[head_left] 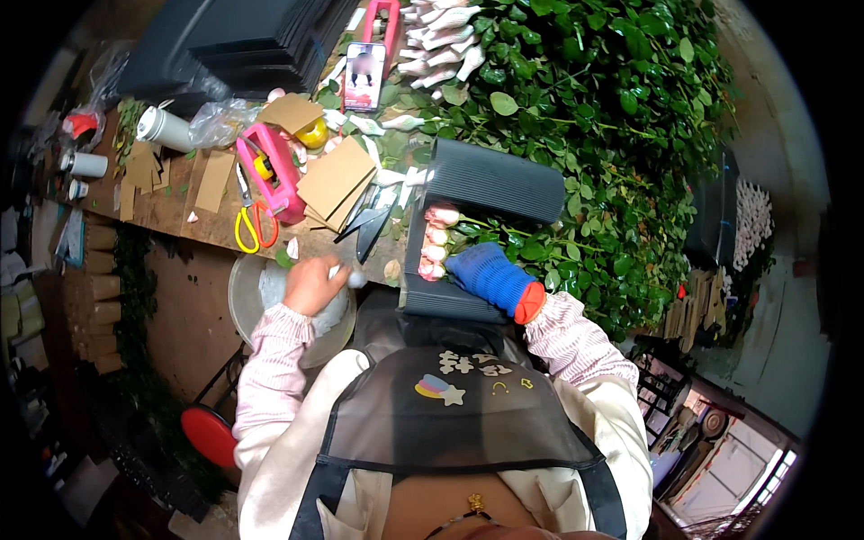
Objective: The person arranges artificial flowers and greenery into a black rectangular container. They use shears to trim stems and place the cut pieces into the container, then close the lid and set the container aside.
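Observation:
My left hand point(310, 284) is closed on a small white object point(354, 276) at the table's front edge, above a translucent bucket point(241, 301) with white material inside. My right hand point(490, 279), in a blue knitted glove, rests beside several pale pink rose heads point(439, 216) lying on dark corrugated board point(445, 301); its fingertips are not clear. The roses' leafy stems stretch rightward. A folded corrugated sleeve point(495, 180) lies just beyond them. Left of the flowers are black shears point(369, 225), brown card pieces point(333, 184), pink tape dispenser point(279, 184) and yellow-and-orange scissors point(247, 225).
Stacked dark sheets point(243, 45) sit at the back left, near white containers point(162, 128) and a phone point(364, 76). Netted white items point(436, 45) lie behind. Dense foliage point(612, 108) covers the right side. A red stool point(207, 434) stands below left.

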